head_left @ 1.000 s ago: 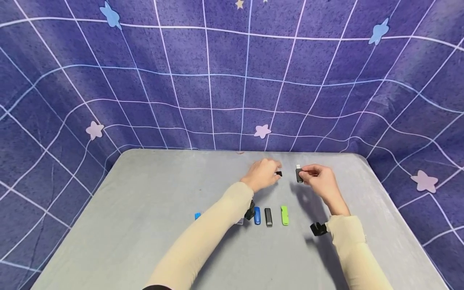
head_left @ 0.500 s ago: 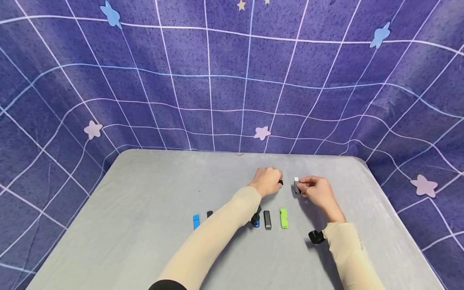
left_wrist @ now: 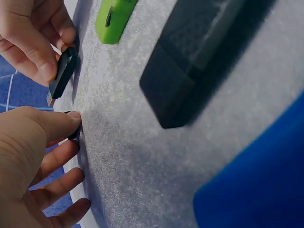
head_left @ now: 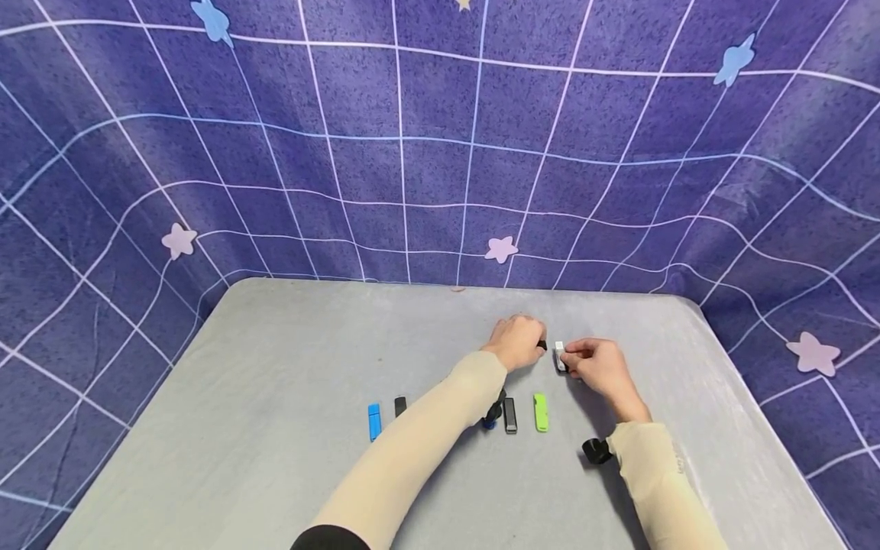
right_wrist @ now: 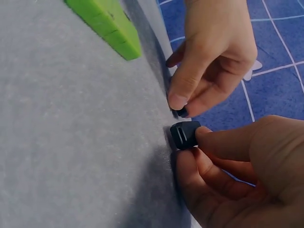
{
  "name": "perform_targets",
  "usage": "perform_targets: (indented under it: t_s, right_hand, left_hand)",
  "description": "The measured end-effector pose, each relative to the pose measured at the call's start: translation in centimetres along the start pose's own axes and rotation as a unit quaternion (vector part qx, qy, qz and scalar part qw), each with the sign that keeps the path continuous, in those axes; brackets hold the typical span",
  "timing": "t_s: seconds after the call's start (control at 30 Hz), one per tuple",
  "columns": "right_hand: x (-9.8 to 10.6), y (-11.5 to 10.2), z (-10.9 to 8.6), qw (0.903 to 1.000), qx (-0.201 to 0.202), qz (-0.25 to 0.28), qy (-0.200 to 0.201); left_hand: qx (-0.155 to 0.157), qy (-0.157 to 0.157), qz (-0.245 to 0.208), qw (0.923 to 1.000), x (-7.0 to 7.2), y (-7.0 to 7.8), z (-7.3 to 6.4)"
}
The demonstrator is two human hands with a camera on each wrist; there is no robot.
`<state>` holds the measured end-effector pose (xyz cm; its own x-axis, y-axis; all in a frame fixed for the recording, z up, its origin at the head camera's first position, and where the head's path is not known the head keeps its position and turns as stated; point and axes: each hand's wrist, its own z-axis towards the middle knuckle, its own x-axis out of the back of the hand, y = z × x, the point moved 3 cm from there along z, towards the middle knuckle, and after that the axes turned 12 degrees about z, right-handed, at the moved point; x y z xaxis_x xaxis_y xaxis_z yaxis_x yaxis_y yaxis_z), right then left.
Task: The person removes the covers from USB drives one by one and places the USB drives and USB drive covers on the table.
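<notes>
My right hand (head_left: 605,370) pinches a black USB flash drive (right_wrist: 185,134) between thumb and fingers. Its bare metal connector (head_left: 559,346) points away from me in the head view. Just left of it, my left hand (head_left: 519,341) holds a small black cap (head_left: 542,345) between thumb and index finger. The other left fingers are spread apart in the left wrist view. Cap and drive are close together but apart, low over the far part of the table. Most of the cap is hidden by the left fingers (right_wrist: 183,88).
A row of flash drives lies on the grey table (head_left: 275,367): a green one (head_left: 541,412), a black one (head_left: 510,416), a light blue one (head_left: 374,422) and another black one (head_left: 400,406). My left sleeve (head_left: 426,435) covers part of the row. A purple grid-patterned curtain (head_left: 440,176) stands behind.
Both hands have come down nearer the table and slightly towards me. The left hand has shifted right with the cap, so the gap to the flash drive has narrowed.
</notes>
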<state>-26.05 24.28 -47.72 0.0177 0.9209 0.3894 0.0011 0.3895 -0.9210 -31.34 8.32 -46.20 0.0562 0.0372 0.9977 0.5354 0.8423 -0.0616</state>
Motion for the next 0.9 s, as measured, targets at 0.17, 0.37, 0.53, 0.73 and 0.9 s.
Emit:
perform_targets:
  t_s: [0.17,0.37,0.53,0.73,0.9]
  right_hand:
    - [-0.22,-0.20,0.14,0.9993,0.012,-0.034,0.004]
    - [-0.36,-0.12,0.00,0.9990,0.014,-0.043,0.007]
    - [-0.30,-0.16,0.08,0.9984,0.018,-0.053,0.007]
    - [-0.16,-0.23,0.13,0.9981,0.024,-0.056,0.005]
    - [-0.17,0.02,0.09,0.9984,0.011,-0.056,0.001]
  left_hand:
    - [0.001,-0.002,0.004,1.0000,-0.15,-0.02,0.16]
    - [-0.002,-0.003,0.010,0.9999,-0.46,0.27,0.31]
    - [-0.009,0.001,0.016,0.9998,-0.32,0.42,0.32]
    - [-0.014,0.005,0.023,0.9996,-0.17,0.53,0.25]
    - [-0.019,0.004,0.041,0.9990,-0.52,0.79,0.20]
